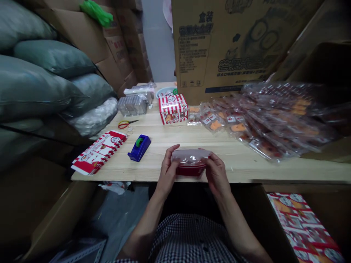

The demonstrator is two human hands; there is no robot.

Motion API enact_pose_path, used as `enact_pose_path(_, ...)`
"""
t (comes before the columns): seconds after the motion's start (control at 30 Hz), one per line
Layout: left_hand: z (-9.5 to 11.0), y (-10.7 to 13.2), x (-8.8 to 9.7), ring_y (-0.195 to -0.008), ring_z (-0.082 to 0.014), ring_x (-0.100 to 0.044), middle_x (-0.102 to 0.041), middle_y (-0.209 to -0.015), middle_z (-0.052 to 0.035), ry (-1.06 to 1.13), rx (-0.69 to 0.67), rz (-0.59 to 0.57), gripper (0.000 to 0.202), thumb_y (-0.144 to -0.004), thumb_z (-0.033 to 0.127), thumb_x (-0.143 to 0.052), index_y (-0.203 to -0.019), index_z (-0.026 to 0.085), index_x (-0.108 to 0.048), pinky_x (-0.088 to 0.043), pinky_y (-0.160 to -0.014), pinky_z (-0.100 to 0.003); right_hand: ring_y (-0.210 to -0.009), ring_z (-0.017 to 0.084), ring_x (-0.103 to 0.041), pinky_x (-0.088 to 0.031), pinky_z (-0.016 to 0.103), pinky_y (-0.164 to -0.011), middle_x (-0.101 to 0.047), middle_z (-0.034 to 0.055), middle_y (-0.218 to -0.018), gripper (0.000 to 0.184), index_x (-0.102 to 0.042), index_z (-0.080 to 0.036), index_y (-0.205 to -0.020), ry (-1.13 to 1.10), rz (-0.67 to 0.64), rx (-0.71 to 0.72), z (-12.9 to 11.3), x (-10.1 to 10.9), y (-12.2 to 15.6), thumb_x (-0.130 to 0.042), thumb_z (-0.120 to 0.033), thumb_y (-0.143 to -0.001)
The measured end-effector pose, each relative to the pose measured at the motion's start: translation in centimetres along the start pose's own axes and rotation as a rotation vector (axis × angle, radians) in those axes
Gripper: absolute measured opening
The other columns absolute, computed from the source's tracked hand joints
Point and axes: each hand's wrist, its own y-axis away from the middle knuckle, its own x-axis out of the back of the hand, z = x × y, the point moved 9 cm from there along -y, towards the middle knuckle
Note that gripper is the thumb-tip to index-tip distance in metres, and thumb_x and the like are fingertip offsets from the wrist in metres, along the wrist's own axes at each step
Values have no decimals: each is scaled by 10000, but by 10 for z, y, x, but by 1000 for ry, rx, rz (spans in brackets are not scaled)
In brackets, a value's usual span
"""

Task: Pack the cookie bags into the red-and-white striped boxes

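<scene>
At the counter's (246,164) near edge: one red tray (190,170) with clear lid, gripped at its ends by left hand (168,171) and right hand (216,174). Toward the left edge: blue tape dispenser (139,147), flat striped cartons (97,152).

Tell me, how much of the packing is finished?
One red-and-white striped paper box stands assembled on the wooden table, so that part looks done. In hand: the left hand and right hand grip a small red tray with a clear plastic lid. Probably left: flat striped box blanks and a heap of clear-wrapped snack packets.
</scene>
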Motion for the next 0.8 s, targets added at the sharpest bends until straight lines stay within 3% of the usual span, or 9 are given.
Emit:
enact_pose_path(0.13,-9,5,-1,-1159,-295,-604,-665,-1236,-116,272,89,-83,602,-921,600,-464,-1334,178,-583,-460,-1007,-408,-731,153,-640,-493,262,-695,-737,3,-853,227,-726,-207,-960,12,58,23,0,1,-2,-732,-228,-734)
enact_pose_path(0.2,-14,5,2,-1154,-312,-614,-696,-1179,-127,309,103,-75,548,-905,555,-533,-1246,142,-650,-472,-993,-412,-723,144,-631,-484,256,-692,-721,-13,-832,187,-702,-219,-920,11,61,44,0,0,-1,-735,-231,-736)
enact_pose_path(0.37,-21,-9,3,-1029,-263,-666,-739,-1073,-82,264,90,-84,393,-855,326,-646,-1201,141,-678,-504,-899,-339,-667,124,-608,-476,246,-694,-692,-58,-757,149,-657,-243,-867,25,17,40,-1,-4,-7,-730,-219,-740)
enact_pose_path(0.57,-20,-27,8,-727,-177,-658,-744,-832,-24,171,89,40,329,-825,301,-594,-1080,127,-709,-480,-666,-252,-815,194,-682,-520,295,-758,-754,-3,-881,298,-715,-221,-1029,136,-191,-70,-9,-20,-16,-731,-269,-735)
enact_pose_path(0.67,-36,-9,7,-725,-183,-669,-746,-857,-32,232,226,-3,357,-821,313,-601,-1128,152,-688,-492,-679,-266,-834,222,-702,-544,344,-765,-758,25,-949,354,-694,-232,-1104,169,-218,-197,8,-9,1,-723,-336,-767)
enact_pose_path(0.8,-76,32,19,-726,-200,-685,-755,-928,-72,209,439,-69,388,-760,289,-670,-1126,162,-695,-518,-690,-300,-990,300,-693,-564,449,-799,-743,61,-1051,386,-682,-284,-1141,417,-232,-282,52,27,36,-656,-488,-814)
